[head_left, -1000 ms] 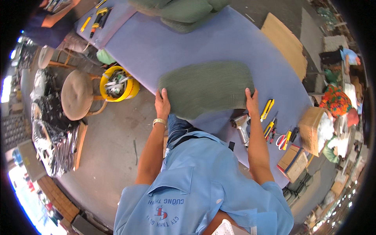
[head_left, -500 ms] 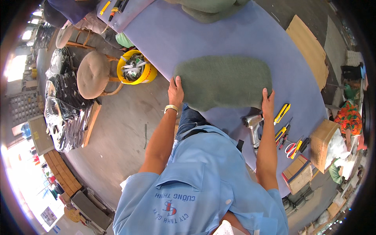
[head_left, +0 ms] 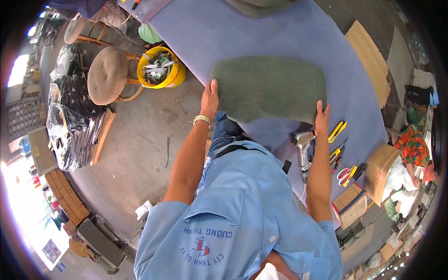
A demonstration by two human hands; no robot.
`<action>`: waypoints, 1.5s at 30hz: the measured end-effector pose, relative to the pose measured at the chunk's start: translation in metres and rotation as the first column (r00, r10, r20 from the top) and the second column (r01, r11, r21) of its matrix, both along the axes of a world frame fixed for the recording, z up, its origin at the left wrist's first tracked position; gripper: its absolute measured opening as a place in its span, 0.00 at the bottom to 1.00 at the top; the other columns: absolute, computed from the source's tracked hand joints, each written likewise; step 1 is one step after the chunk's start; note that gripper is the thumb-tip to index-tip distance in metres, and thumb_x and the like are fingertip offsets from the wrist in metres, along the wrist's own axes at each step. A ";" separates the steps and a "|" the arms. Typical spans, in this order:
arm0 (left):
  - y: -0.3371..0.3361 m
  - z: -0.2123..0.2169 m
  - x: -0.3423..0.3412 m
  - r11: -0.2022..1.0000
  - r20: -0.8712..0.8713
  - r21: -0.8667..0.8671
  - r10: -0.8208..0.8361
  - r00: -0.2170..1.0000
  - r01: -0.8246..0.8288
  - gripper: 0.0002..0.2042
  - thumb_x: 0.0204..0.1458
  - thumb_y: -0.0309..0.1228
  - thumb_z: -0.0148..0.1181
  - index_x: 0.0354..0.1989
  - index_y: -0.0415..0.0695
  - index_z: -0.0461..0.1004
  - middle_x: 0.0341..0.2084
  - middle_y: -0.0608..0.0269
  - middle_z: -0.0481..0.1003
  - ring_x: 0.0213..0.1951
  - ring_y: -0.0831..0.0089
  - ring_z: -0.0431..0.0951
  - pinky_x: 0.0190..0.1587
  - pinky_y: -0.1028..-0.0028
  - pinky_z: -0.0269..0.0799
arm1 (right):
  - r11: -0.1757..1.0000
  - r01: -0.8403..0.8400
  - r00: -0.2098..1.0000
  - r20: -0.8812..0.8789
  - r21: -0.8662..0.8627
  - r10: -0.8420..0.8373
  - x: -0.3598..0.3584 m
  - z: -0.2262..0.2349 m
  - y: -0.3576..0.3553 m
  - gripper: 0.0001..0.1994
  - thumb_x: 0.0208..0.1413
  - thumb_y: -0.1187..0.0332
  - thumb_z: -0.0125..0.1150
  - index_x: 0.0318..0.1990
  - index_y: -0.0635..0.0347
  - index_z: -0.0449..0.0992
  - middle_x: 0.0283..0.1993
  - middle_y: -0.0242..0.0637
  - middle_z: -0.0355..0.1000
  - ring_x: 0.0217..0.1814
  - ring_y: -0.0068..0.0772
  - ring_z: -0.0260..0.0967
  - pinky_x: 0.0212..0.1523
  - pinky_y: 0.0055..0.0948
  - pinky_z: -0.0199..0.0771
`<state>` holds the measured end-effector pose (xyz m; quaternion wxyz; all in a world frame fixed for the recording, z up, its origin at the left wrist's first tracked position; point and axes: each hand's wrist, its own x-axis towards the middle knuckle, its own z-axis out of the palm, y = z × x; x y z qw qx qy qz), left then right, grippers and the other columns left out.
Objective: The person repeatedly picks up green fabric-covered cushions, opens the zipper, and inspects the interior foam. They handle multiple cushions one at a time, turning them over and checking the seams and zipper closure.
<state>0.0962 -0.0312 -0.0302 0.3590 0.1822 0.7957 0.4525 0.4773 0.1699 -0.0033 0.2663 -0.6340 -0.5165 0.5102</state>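
A dark green fabric-covered pad [head_left: 270,88], roughly rectangular with rounded corners, lies or hovers over the blue-grey table; I cannot tell whether it touches the top. My left hand [head_left: 210,99] grips its near left edge, thumb on the upper face and fingers mostly hidden. The near right corner is held by my right hand [head_left: 322,119], thumb up. A nail gun or stapler-like air tool [head_left: 303,149] with a metal body lies just left of my right forearm, its hose running toward me.
On the table [head_left: 345,84] to the right lie a yellow cutter [head_left: 337,131], red-handled scissors [head_left: 344,175] and other hand tools. A cardboard box [head_left: 380,170] stands beyond them. More green pads [head_left: 261,5] lie far off. A yellow bucket [head_left: 175,77] and round stool [head_left: 108,77] are left.
Both hands keep their hold on the pad, which has shifted slightly. The view has turned a little, so the bucket, stool and far pads sit higher in it.
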 end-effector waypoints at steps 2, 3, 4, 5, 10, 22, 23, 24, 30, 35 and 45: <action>0.001 -0.005 -0.001 1.000 -0.002 -0.014 -0.003 1.000 0.003 0.40 0.68 0.60 0.39 0.70 0.31 0.60 0.65 0.31 0.67 0.69 0.45 0.65 0.70 0.60 0.60 | 1.000 0.007 1.000 -0.010 0.004 -0.007 0.001 0.000 -0.001 0.38 0.68 0.44 0.55 0.74 0.63 0.55 0.71 0.50 0.61 0.72 0.44 0.60 0.71 0.40 0.59; 0.002 -0.004 0.001 1.000 -0.008 -0.031 -0.002 1.000 0.002 0.40 0.68 0.60 0.39 0.70 0.31 0.60 0.65 0.32 0.67 0.69 0.45 0.66 0.70 0.60 0.60 | 1.000 0.013 1.000 -0.013 0.006 -0.013 0.002 0.000 -0.002 0.38 0.68 0.44 0.55 0.74 0.62 0.55 0.71 0.50 0.61 0.72 0.43 0.59 0.71 0.41 0.59; 0.003 -0.001 0.002 0.999 -0.014 -0.048 -0.001 1.000 0.000 0.40 0.68 0.60 0.39 0.70 0.31 0.60 0.65 0.32 0.67 0.69 0.45 0.66 0.70 0.61 0.60 | 1.000 0.004 1.000 -0.010 0.001 -0.004 0.004 -0.001 -0.002 0.39 0.68 0.42 0.55 0.74 0.62 0.54 0.72 0.50 0.59 0.73 0.43 0.58 0.71 0.41 0.59; 0.002 -0.002 0.001 0.999 -0.009 -0.050 -0.009 1.000 0.009 0.40 0.68 0.60 0.39 0.70 0.32 0.60 0.65 0.32 0.67 0.69 0.45 0.66 0.70 0.61 0.60 | 1.000 -0.008 1.000 -0.007 -0.004 0.008 0.004 -0.001 -0.002 0.40 0.67 0.41 0.54 0.75 0.61 0.53 0.73 0.49 0.58 0.74 0.44 0.57 0.72 0.42 0.58; 0.001 -0.003 -0.002 0.997 -0.002 -0.068 -0.022 1.000 0.021 0.40 0.68 0.61 0.38 0.70 0.33 0.61 0.64 0.33 0.68 0.68 0.45 0.66 0.70 0.60 0.60 | 1.000 -0.003 1.000 -0.023 0.022 0.004 0.004 -0.003 -0.002 0.39 0.68 0.42 0.54 0.74 0.62 0.54 0.72 0.51 0.60 0.73 0.44 0.59 0.72 0.41 0.58; 0.002 -0.004 0.002 0.998 -0.093 -0.063 -0.017 0.996 0.011 0.38 0.68 0.61 0.37 0.68 0.37 0.63 0.60 0.31 0.70 0.65 0.40 0.68 0.67 0.56 0.63 | 1.000 -0.014 0.999 -0.031 -0.005 0.013 0.009 -0.011 0.002 0.39 0.68 0.42 0.54 0.74 0.62 0.54 0.73 0.50 0.59 0.73 0.45 0.58 0.71 0.41 0.58; 0.002 -0.002 0.003 0.999 -0.107 -0.054 -0.014 0.994 0.008 0.38 0.68 0.61 0.37 0.68 0.37 0.63 0.60 0.31 0.70 0.65 0.39 0.68 0.67 0.56 0.63 | 1.000 -0.014 0.999 -0.039 -0.006 0.013 0.009 -0.010 0.002 0.39 0.68 0.42 0.54 0.74 0.62 0.54 0.72 0.50 0.59 0.73 0.44 0.58 0.71 0.41 0.58; 0.002 0.001 0.002 0.998 -0.087 -0.063 -0.017 0.996 0.012 0.38 0.68 0.61 0.37 0.68 0.36 0.63 0.61 0.32 0.70 0.66 0.41 0.67 0.68 0.57 0.62 | 1.000 -0.013 0.999 -0.048 -0.008 0.013 0.009 -0.010 0.002 0.39 0.68 0.42 0.54 0.74 0.63 0.54 0.72 0.50 0.59 0.73 0.44 0.58 0.71 0.41 0.58; 0.003 0.010 0.004 0.994 -0.062 -0.105 -0.002 0.998 -0.005 0.38 0.69 0.59 0.37 0.70 0.34 0.62 0.64 0.34 0.68 0.69 0.46 0.65 0.70 0.61 0.59 | 1.000 0.003 0.999 -0.038 0.029 -0.002 0.009 -0.014 0.001 0.39 0.68 0.42 0.54 0.73 0.63 0.56 0.72 0.49 0.60 0.71 0.44 0.60 0.70 0.42 0.59; -0.003 0.002 0.006 1.000 -0.034 -0.006 0.018 0.999 -0.018 0.36 0.70 0.56 0.39 0.69 0.34 0.65 0.64 0.38 0.69 0.68 0.53 0.67 0.70 0.65 0.58 | 0.999 -0.047 0.998 -0.045 0.002 0.047 0.012 -0.014 0.003 0.40 0.67 0.41 0.54 0.74 0.62 0.55 0.73 0.49 0.59 0.73 0.44 0.58 0.71 0.41 0.60; -0.021 0.024 0.006 0.997 0.115 -0.079 0.017 0.993 -0.008 0.33 0.67 0.58 0.46 0.64 0.40 0.73 0.42 0.56 0.80 0.38 0.72 0.78 0.38 0.68 0.78 | 0.999 0.033 0.999 0.012 0.041 -0.033 0.008 -0.020 0.001 0.42 0.67 0.41 0.54 0.75 0.66 0.52 0.73 0.52 0.59 0.75 0.45 0.57 0.73 0.40 0.56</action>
